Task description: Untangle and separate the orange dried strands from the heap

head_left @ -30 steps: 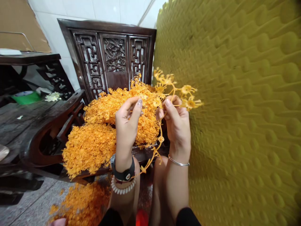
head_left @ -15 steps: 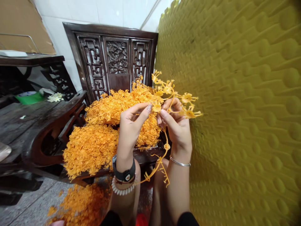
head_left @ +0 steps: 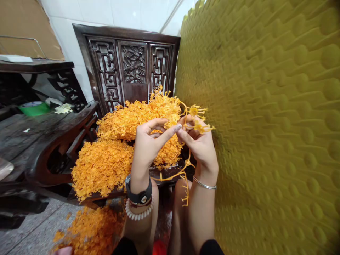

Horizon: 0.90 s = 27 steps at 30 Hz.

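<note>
My left hand (head_left: 150,150) and my right hand (head_left: 198,145) meet above a heap of fine orange branching strands (head_left: 138,118). Both pinch one loose orange strand (head_left: 195,112) with star-shaped tips. Its tips stick out past my right fingers, and its lower length hangs below my hands to about wrist height. The left thumb reaches across towards my right fingers. A second orange heap (head_left: 102,168) lies just left of my left wrist. A black watch (head_left: 140,195) and a white bead bracelet (head_left: 138,211) circle my left wrist, and a thin silver bangle (head_left: 204,183) circles my right.
Both heaps lie on a dark carved wooden chair (head_left: 132,63). Yellow-green dimpled foam (head_left: 278,124) rises close on the right. More orange strands (head_left: 90,226) cover the tiled floor below. A dark wooden bench (head_left: 45,136) stands left, with a green container (head_left: 34,109) behind it.
The strand's star-shaped tips have drawn in closer to my hands, with fewer reaching right. My left thumb now stretches towards my right hand. The view has shifted slightly.
</note>
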### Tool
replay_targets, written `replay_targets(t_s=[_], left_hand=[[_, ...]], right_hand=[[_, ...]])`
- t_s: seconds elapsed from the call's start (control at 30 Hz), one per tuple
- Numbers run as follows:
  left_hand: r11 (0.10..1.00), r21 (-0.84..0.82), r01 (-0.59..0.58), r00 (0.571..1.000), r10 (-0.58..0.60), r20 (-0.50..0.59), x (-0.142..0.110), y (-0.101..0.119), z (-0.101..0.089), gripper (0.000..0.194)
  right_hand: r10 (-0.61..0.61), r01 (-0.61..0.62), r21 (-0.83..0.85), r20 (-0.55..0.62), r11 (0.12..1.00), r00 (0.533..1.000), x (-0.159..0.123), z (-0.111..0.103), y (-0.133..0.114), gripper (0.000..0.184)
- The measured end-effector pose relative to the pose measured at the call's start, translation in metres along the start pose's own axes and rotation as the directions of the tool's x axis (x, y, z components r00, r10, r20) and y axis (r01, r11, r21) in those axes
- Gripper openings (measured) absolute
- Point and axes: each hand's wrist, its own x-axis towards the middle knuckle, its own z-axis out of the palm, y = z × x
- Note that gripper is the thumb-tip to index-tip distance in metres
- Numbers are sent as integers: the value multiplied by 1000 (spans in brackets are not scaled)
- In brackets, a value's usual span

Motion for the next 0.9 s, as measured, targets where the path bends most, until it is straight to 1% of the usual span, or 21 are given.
replay_targets(t_s=[0.13,0.3,0.43,0.5,0.57,0.63,0.7,0.8,0.9], left_hand=[[1000,-6,-2,1000,2,3,0,-2,1,26],[997,-79,-23,999,26,33,-1,-3,4,23],[995,-102,-9,998,16,68,0,-3,5,27],[991,-135,17,995,-5,95,0,-2,4,28],[983,-177,36,994,-18,107,0,0,3,27],[979,-198,50,996,-34,84,-1,2,3,25],[979,-195,66,997,-60,39,-2,3,2,24],[983,-168,73,997,-70,25,-1,1,1,21],[993,-112,42,998,-37,48,1,-3,-2,18]], right_hand=[[31,-31,-37,-15,999,999,0,-1,-2,18],[63,-63,17,-5,998,998,1,6,-6,24],[24,-21,48,-65,999,998,3,12,-6,22],[-5,10,51,-106,999,994,3,13,-5,23],[-15,27,98,-123,995,992,3,13,-4,24],[-22,45,177,-130,983,991,3,12,-4,23],[-38,70,217,-146,974,988,3,10,-4,24],[-65,88,172,-139,981,988,2,7,-5,26],[-35,41,73,-76,996,996,2,5,-5,25]])
